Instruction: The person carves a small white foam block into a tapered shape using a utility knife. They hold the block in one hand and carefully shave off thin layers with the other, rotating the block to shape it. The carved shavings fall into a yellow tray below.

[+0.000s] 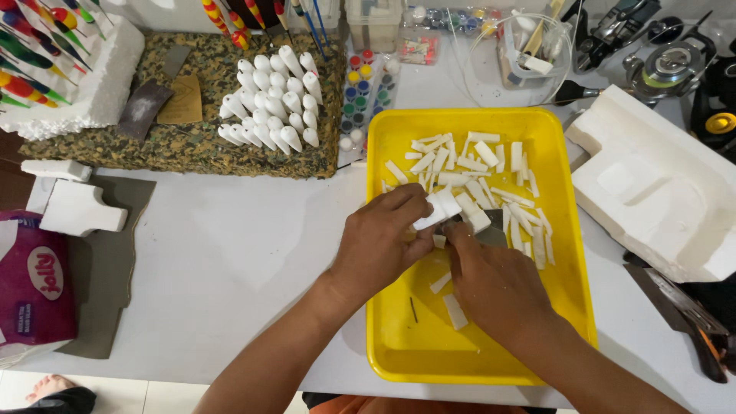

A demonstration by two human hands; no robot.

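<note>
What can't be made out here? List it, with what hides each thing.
- Head view: the dark blade in the right hand; the fingers and a white foam piece cover most of it.
- The left hand fingertips, tucked behind that foam piece.
- The thin dark sliver on the yellow tray: too small to identify.
- The tools at the right edge, cut off by the frame.

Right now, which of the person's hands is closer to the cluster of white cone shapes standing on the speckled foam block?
Left. The left hand sits at the yellow tray's left edge, below the white cones. The right hand lies farther right, over the tray.
</note>
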